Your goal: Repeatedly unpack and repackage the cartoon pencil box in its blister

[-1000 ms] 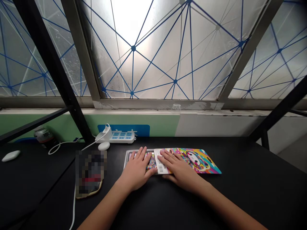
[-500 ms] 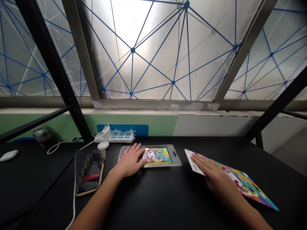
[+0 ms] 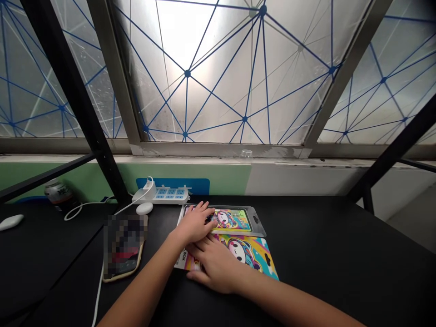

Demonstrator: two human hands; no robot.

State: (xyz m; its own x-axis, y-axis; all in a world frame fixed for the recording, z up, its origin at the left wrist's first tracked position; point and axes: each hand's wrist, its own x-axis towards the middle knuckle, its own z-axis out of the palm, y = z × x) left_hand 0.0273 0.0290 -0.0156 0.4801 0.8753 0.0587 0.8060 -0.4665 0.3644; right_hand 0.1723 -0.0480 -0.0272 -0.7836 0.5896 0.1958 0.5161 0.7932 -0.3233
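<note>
We see both bare hands at work on a black desk [image 3: 313, 268]. The left hand [image 3: 196, 222] lies palm down with its fingers loosely spread over the left part of a clear plastic package [image 3: 259, 227], pressing on it from above and gripping nothing. Inside the package we make out a bright printed insert [image 3: 235, 220] with a cartoon face. Just on the near side lies a colourful card [image 3: 270, 261] with a similar face, a hanging slot near its right end and a pale strip at its left end; we cannot tell whether its far edge runs under the package or only meets it. The right hand [image 3: 216, 263] rests on this card, flat and uncurled, thumb out to the side, clasping nothing we can see. Its fingertips come close to the left wrist, and we cannot tell if they touch. To the left we find a partly blurred, tan-edged object [image 3: 131, 263], a white cable [image 3: 97, 293] beside it, and behind, a white power strip [image 3: 172, 196].
</note>
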